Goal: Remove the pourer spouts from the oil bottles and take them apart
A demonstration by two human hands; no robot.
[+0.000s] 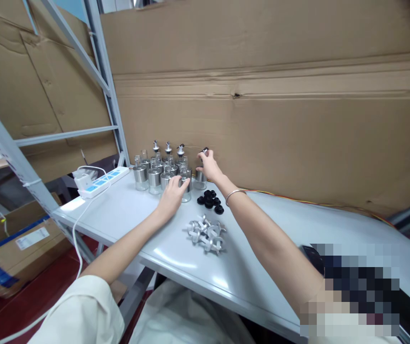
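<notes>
My right hand (pixel 208 164) pinches the dark-tipped pourer spout (pixel 205 150) on top of a glass bottle with a metal sleeve (pixel 201 179), which stands upright at the back of the table. My left hand (pixel 172 195) has its thumb and fingers around a similar glass bottle (pixel 186 195) at the front right of a group; the fingers partly hide it. Several more sleeved bottles (pixel 141 177) stand close together to its left. Pourer spouts (pixel 181 149) top three at the back, while those in front have bare necks.
Several black stoppers (pixel 209 202) lie in a cluster below my right hand. Nearer me is a pile of silvery pourer parts (pixel 206 234). A white power strip (pixel 106 182) with a cable sits along the left edge. Cardboard (pixel 262 134) walls the back; a grey metal frame (pixel 106 86) rises at left.
</notes>
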